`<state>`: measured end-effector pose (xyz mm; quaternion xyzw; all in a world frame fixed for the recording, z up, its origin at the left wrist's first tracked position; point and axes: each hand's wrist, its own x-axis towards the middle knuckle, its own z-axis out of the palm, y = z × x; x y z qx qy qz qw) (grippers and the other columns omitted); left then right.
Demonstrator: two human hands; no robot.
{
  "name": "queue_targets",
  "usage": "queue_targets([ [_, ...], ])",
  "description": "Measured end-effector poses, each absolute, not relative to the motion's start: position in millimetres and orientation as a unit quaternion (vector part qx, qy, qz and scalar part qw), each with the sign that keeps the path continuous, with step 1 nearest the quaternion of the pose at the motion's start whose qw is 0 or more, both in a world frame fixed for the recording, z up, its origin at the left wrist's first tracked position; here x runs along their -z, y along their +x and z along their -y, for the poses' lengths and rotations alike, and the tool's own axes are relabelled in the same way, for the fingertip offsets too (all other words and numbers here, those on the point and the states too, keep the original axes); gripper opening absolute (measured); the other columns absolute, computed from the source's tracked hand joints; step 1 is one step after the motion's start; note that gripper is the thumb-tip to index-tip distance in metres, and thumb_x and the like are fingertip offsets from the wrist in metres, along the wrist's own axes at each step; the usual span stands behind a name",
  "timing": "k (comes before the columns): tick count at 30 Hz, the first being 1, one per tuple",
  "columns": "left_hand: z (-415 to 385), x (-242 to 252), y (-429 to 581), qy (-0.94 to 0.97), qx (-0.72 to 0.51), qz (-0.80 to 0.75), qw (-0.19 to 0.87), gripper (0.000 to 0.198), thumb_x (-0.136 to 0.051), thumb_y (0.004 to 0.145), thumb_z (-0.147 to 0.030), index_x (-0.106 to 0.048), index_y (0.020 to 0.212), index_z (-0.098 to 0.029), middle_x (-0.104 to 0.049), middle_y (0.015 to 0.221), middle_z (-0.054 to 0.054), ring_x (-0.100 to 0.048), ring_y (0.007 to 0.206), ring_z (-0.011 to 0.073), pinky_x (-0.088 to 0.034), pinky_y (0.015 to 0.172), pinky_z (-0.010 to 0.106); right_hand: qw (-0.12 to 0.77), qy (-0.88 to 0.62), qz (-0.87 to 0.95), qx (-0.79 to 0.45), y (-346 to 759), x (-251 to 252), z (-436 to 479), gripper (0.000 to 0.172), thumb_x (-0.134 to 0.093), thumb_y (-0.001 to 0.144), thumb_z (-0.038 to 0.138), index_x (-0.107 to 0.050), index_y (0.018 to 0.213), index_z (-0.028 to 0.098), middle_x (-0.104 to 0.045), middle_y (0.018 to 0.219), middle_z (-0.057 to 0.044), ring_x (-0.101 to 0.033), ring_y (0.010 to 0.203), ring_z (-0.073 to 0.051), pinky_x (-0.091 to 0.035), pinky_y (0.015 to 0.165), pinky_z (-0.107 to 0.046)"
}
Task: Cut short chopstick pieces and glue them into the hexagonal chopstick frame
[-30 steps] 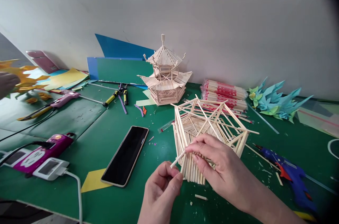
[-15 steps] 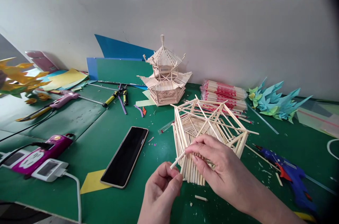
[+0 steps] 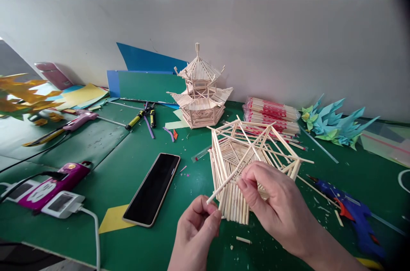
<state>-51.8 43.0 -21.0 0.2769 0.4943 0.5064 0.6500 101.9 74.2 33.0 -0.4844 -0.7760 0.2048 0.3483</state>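
Note:
A six-sided model of pale wooden sticks (image 3: 235,209) stands on the green table in front of me, with open beams on top. One beam (image 3: 224,184) juts out over its near left corner. My left hand (image 3: 200,230) is closed at that corner, thumb and forefinger pinched on the model just under the beam's end. Above the model's near side, my right hand (image 3: 272,202) has thumb and forefinger pressed together close to the beam. Whatever lies between those fingertips is hidden or too small to make out. A short cut stick (image 3: 243,240) lies in front of the model.
Behind stands a stick pagoda (image 3: 201,104), beside wrapped stick bundles (image 3: 270,113). A blue glue gun (image 3: 347,211) lies right. On the left are a phone (image 3: 152,189), a pink glue gun (image 3: 80,120), pliers (image 3: 152,117) and a magenta power strip (image 3: 48,189). Folded-paper leaves (image 3: 335,121) sit back right.
My right hand has slid right and slightly up along the beam, away from its lower end, baring more of it. My left hand stays at the corner. The view has shifted very slightly.

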Motion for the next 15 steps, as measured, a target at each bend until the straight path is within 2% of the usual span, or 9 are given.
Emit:
queue_targets([
  [2, -43.1, 18.8, -51.9, 0.276, -0.505, -0.496, 0.65, 0.024, -0.069, 0.065, -0.033, -0.053, 0.057, -0.017, -0.045, 0.056, -0.004, -0.034, 0.052, 0.0101, -0.029, 0.049, 0.021, 0.354, -0.488, 0.775, -0.19, 101.5, -32.2, -75.0, 0.018, -0.044, 0.086, 0.02, -0.04, 0.069, 0.019, -0.047, 0.067, 0.003, -0.046, 0.064, -0.012, -0.036, 0.06, -0.028],
  [4, -43.2, 15.1, -52.0, 0.276, -0.5, -0.496, 0.653, 0.022, -0.068, 0.066, -0.031, -0.054, 0.057, -0.017, -0.045, 0.056, -0.004, -0.035, 0.053, 0.0103, -0.029, 0.049, 0.021, 0.36, -0.5, 0.77, -0.168, 100.5, -30.8, -76.3, 0.007, -0.049, 0.082, 0.015, -0.044, 0.08, 0.02, -0.05, 0.073, 0.003, -0.048, 0.069, -0.012, -0.038, 0.062, -0.027],
  [7, -42.7, 9.0, -51.8, 0.279, -0.492, -0.501, 0.655, 0.019, -0.067, 0.068, -0.027, -0.054, 0.058, -0.017, -0.046, 0.057, -0.003, -0.036, 0.054, 0.0106, -0.03, 0.051, 0.021, 0.364, -0.501, 0.771, -0.151, 98.2, -29.4, -78.0, 0.021, -0.052, 0.078, 0.01, -0.045, 0.095, 0.02, -0.054, 0.083, 0.001, -0.051, 0.077, -0.012, -0.04, 0.068, -0.026],
  [15, -40.7, 4.8, -50.9, 0.247, -0.5, -0.474, 0.681, 0.018, -0.064, 0.072, -0.028, -0.055, 0.061, -0.017, -0.046, 0.06, -0.003, -0.038, 0.057, 0.0112, -0.033, 0.054, 0.021, 0.337, -0.504, 0.779, -0.157, 96.6, -31.3, -77.7, 0.019, -0.055, 0.077, 0.011, -0.047, 0.092, 0.02, -0.055, 0.088, 0.0, -0.051, 0.082, -0.013, -0.041, 0.072, -0.027],
])
